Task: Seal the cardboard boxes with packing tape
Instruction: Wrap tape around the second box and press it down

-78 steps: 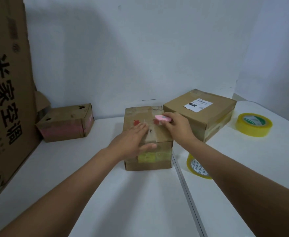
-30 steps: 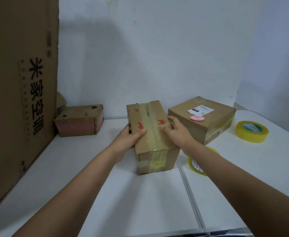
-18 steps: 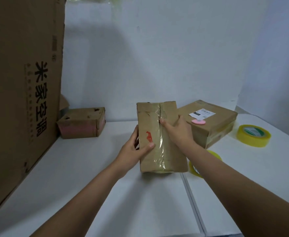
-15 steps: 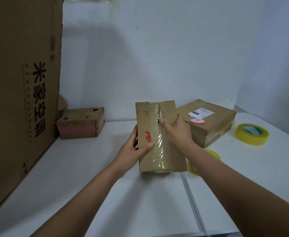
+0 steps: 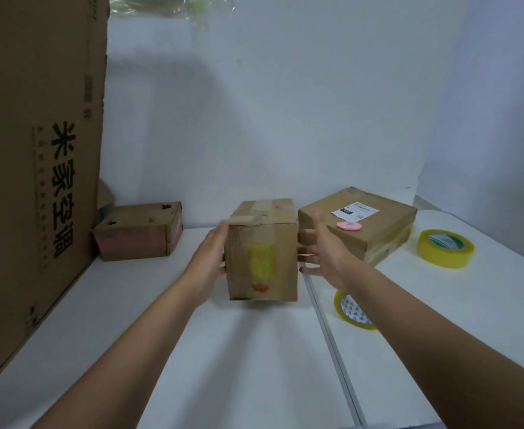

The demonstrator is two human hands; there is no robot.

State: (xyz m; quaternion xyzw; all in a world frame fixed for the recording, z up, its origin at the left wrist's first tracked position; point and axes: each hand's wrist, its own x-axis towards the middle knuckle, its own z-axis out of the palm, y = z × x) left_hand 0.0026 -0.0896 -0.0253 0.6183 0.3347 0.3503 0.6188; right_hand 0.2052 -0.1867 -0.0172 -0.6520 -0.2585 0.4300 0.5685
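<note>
The small cardboard box (image 5: pixel 262 249) sits at centre frame, held between both hands and seemingly lifted just clear of the white tabletop (image 5: pixel 229 360), a shadow beneath it. Tape runs over its top and down the near face, which carries a yellow patch. The left hand (image 5: pixel 211 258) grips the box's left side, thumb at the top corner. The right hand (image 5: pixel 322 255) has its fingers spread and straight against the right side; contact there is partly hidden.

Immediately right of centre, a larger labelled box (image 5: pixel 369 224) stands close to the right hand, with a pink oval object (image 5: pixel 349 225) on its top. A yellow tape roll (image 5: pixel 445 248) lies at right, well apart. A second tape roll (image 5: pixel 349 311) lies lower right of centre, partly covered by the right forearm. A worn box (image 5: pixel 140 232) sits at left near the wall. A tall printed carton (image 5: pixel 34 156) fills the left edge.

A seam (image 5: pixel 332 342) in the tabletop runs from centre to the lower edge. Open surface lies in the lower centre and between the worn box and the held box.
</note>
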